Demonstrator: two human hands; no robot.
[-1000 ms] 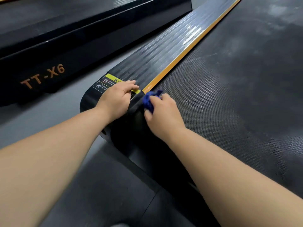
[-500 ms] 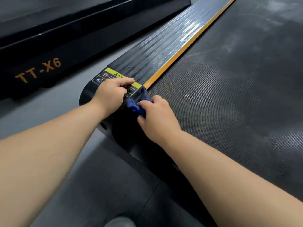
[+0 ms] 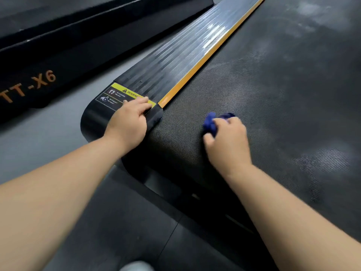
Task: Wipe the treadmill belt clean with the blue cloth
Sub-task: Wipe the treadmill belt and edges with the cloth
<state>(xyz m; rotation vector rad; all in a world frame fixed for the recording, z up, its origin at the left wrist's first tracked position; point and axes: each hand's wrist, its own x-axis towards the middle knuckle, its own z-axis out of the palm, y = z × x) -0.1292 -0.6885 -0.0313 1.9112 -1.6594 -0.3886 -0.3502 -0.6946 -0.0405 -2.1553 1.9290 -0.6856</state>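
The black textured treadmill belt (image 3: 273, 98) fills the right of the head view, with pale dusty smears further up. My right hand (image 3: 227, 141) presses a bunched blue cloth (image 3: 211, 123) onto the belt near its rear end; most of the cloth is hidden under the fingers. My left hand (image 3: 129, 122) rests flat on the left side rail's rear end cap (image 3: 93, 122), fingers over the yellow warning label (image 3: 121, 92), holding nothing.
A ribbed side rail (image 3: 175, 57) with an orange strip (image 3: 205, 61) borders the belt's left edge. Another black treadmill marked TT-X6 (image 3: 29, 85) stands at left across a grey floor strip (image 3: 48, 130). Dark floor mat (image 3: 127, 222) lies below the belt's end.
My right hand has carried the blue cloth from the rail's end cap rightward onto the belt. My left hand has stayed on the end cap.
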